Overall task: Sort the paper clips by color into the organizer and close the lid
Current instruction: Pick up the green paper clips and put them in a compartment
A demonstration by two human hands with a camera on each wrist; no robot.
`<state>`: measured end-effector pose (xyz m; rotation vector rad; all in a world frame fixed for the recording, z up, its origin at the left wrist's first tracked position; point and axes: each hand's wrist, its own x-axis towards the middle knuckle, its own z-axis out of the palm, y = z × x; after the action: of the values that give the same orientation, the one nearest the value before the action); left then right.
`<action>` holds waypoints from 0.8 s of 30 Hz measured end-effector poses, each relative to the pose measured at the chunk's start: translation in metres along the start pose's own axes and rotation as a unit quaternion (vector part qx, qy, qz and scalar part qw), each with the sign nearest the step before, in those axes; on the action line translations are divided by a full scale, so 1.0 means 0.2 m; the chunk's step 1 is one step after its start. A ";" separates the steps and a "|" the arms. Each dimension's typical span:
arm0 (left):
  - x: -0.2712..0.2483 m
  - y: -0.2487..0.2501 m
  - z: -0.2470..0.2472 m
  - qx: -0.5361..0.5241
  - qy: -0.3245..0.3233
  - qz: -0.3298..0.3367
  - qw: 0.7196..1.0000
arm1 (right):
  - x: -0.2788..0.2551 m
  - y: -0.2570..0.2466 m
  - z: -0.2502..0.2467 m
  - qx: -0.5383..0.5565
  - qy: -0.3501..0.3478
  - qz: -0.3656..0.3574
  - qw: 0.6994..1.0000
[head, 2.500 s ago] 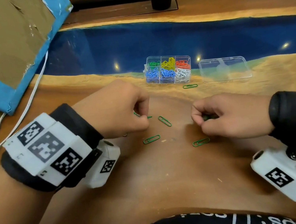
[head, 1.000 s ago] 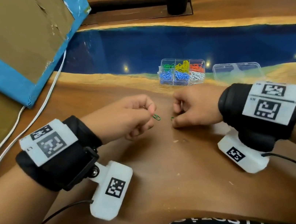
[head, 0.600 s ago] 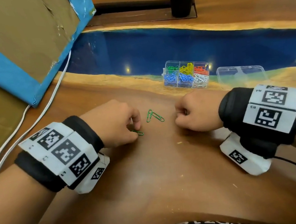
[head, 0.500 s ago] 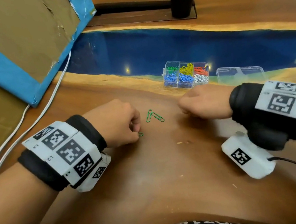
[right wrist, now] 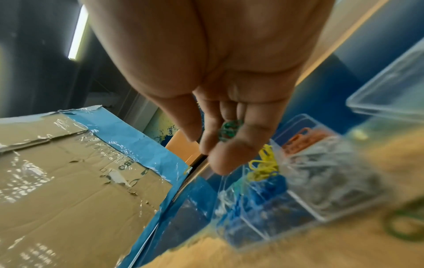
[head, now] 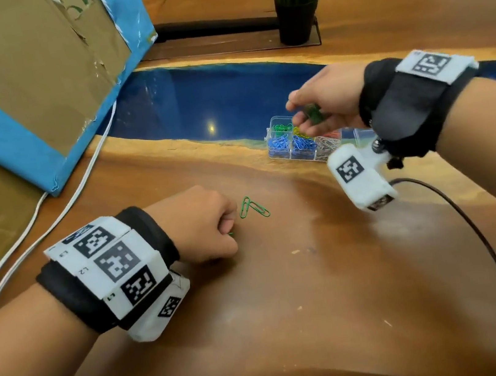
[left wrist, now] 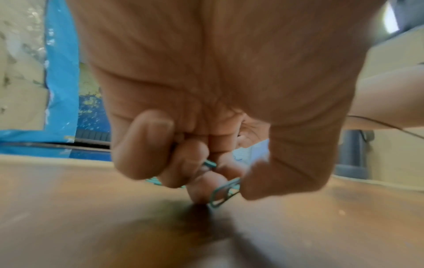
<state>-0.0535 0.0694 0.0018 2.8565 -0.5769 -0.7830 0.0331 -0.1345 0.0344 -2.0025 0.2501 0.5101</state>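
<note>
The clear organizer [head: 290, 149] stands at the table's blue strip with green, yellow, orange, blue and white clips in separate compartments. Its loose lid [right wrist: 390, 87] lies just right of it. My right hand [head: 300, 115] hovers over the organizer's far left end, its curled fingers holding green paper clips [right wrist: 229, 130]. My left hand [head: 230, 229] is a fist on the wood, thumb and finger pinching a green clip [left wrist: 226, 192] against the table. Two more green clips [head: 253, 208] lie crossed just right of that hand. Another green clip [right wrist: 403, 223] lies blurred in front of the organizer.
A taped cardboard box [head: 30, 75] with blue edging leans at the left, and white cables [head: 60, 212] run along its foot. A potted plant [head: 293, 4] stands at the back. A black cable [head: 480, 243] trails from my right wrist across the wood.
My right hand has lifted off the table and moved away to above the organizer, carrying green clips. My left hand has stayed low by the two crossed clips, still pinching one.
</note>
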 end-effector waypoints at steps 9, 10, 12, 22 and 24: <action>0.04 -0.01 -0.02 -0.152 0.026 -0.009 0.988 | 0.08 -0.10 0.06 0.002 0.052 -0.006 0.999; 0.05 -0.01 -0.02 -0.209 0.010 -0.015 0.978 | 0.08 -0.10 0.05 0.008 0.050 -0.001 0.999; 0.08 0.00 -0.03 -0.342 -0.015 -0.017 0.940 | 0.07 -0.09 0.05 0.020 0.048 -0.006 0.999; 0.30 0.09 -0.13 -0.542 0.053 -0.068 0.836 | -0.12 0.16 -0.07 -0.152 0.075 -0.117 0.979; 0.35 0.12 -0.19 -0.555 0.075 -0.080 0.825 | -0.16 0.21 -0.10 -0.197 0.087 -0.123 0.969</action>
<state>0.0143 0.0202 0.0071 1.8300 0.1575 -0.5955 -0.0056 -0.1730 0.0235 -2.4287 0.0026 0.2369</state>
